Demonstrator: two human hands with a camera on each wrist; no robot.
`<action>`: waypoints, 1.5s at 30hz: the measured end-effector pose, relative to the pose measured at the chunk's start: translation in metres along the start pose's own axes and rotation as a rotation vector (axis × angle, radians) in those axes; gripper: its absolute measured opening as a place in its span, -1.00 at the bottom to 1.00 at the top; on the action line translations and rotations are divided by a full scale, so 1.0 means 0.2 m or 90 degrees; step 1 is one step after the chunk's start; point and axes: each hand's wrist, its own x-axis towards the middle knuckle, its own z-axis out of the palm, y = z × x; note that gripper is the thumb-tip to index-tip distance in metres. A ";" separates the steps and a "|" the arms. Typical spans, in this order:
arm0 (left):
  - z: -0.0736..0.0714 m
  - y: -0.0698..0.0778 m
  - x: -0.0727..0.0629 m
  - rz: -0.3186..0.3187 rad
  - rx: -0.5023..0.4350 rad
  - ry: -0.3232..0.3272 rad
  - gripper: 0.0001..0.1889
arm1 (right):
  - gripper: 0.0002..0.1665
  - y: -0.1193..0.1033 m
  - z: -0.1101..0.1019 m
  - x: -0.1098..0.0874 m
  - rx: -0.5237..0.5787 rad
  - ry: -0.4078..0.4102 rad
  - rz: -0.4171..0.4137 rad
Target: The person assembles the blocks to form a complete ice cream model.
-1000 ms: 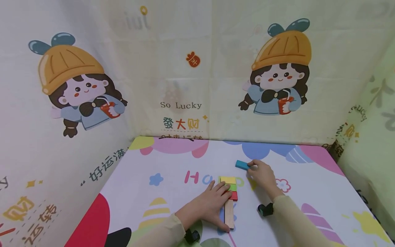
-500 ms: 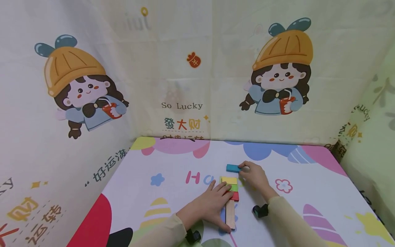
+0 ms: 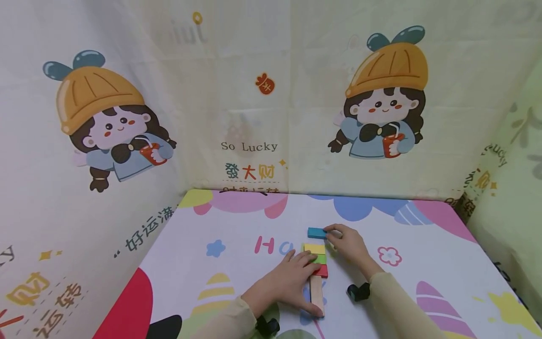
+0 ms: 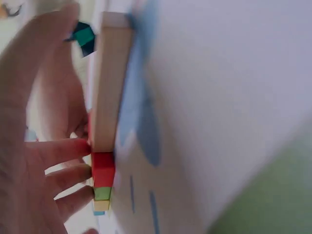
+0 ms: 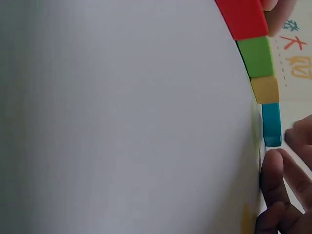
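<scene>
A column of wooden blocks lies on the table: a plain wood block (image 3: pixel 316 296) nearest me, then a red block (image 3: pixel 322 271), a green block (image 3: pixel 321 259) and a yellow block (image 3: pixel 314 249). My left hand (image 3: pixel 290 281) rests along the column's left side. Its spread fingertips touch the coloured blocks, and its thumb lies by the plain block's near end. Just beyond the yellow block, my right hand (image 3: pixel 349 245) pinches a blue block (image 3: pixel 315 233) by its right end. In the right wrist view, the blue block (image 5: pixel 271 122) appears past the yellow one.
The table (image 3: pixel 237 216) wears a printed cover with flowers, letters and coloured shapes. Patterned cloth (image 3: pixel 313 117) hangs behind and at both sides. A black wrist camera (image 3: pixel 358 292) sits at the right wrist, another black camera (image 3: pixel 267 325) at the left.
My right hand has moved left and slightly nearer with the blue block, bringing it past the yellow block's far side. The left hand has stayed in nearly the same place.
</scene>
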 end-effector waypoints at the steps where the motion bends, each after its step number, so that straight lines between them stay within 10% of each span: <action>1: 0.00 -0.01 0.01 -0.008 -0.034 0.012 0.07 | -0.60 0.01 -0.01 0.00 0.022 -0.004 0.005; 10: -0.01 -0.09 0.12 -0.191 -0.625 0.206 -0.31 | -0.28 0.04 -0.10 -0.05 0.349 -0.089 0.092; 17: 0.00 -0.17 0.21 -0.143 -0.995 0.261 -0.27 | -0.27 0.04 -0.11 -0.09 0.544 -0.164 0.114; 45: 0.03 -0.16 0.13 -0.122 -1.038 0.240 -0.22 | -0.27 0.02 -0.03 -0.15 0.512 -0.213 0.066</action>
